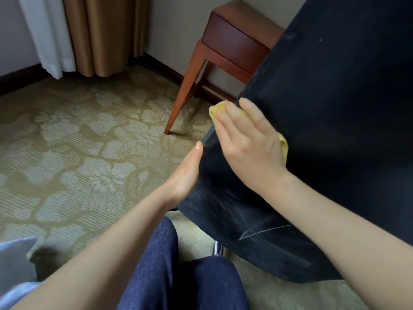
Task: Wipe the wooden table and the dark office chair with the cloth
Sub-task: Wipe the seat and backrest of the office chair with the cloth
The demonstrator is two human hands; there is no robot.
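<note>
Curtains [100, 30] hang at far left, above patterned carpet [78, 142]. Your left hand [185, 175] lies along the left edge of the chair [335, 108], thumb straight up that edge and touching it. Its fingers are hidden behind the dark surface, so you cannot tell whether that grip is closed on the edge. Further back, the wooden bench [234, 41] stands by the wall with one slanted leg on the carpet, its right part hidden by the chair. The yellow cloth [218, 108] is at the chair's left edge, above your left thumb and apart from the bench, pressed to the dark fabric under your right hand [248, 142]. That grip is apart: the fingers lie straight and flat on the cloth, and yellow shows past the fingertips and at the hand's right side. The chair fills the right, with pale streaks low on it.
</note>
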